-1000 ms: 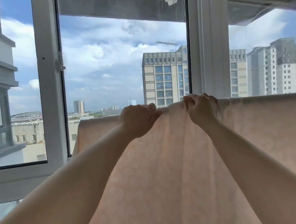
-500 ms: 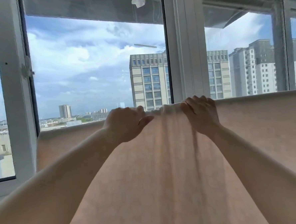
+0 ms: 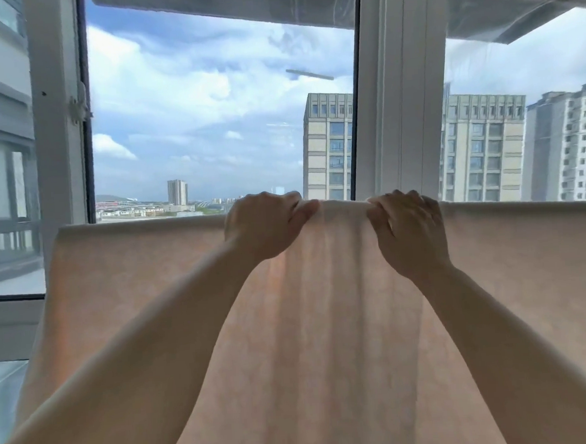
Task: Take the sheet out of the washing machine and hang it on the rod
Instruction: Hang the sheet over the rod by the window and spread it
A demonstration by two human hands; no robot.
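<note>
- Sheet (image 3: pixel 326 340): pale peach, draped with its top fold running left to right in front of the window (image 3: pixel 224 123); the rod beneath is hidden.
- Left hand (image 3: pixel 268 226): fingers curled over the fold, gripping it.
- Right hand (image 3: pixel 409 232): likewise gripping the fold, close beside the left.

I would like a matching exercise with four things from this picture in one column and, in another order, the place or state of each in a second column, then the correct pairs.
Things:
1. sheet
2. left hand
3. right hand
4. window frame post

Places or states:
A. grips the top fold, on the left side of the picture
B. stands upright, white, between two glass panes
C. hangs down, pale pink, folded over at the top
D. grips the top fold, on the right side of the picture

Pairs: 1-C, 2-A, 3-D, 4-B
</note>
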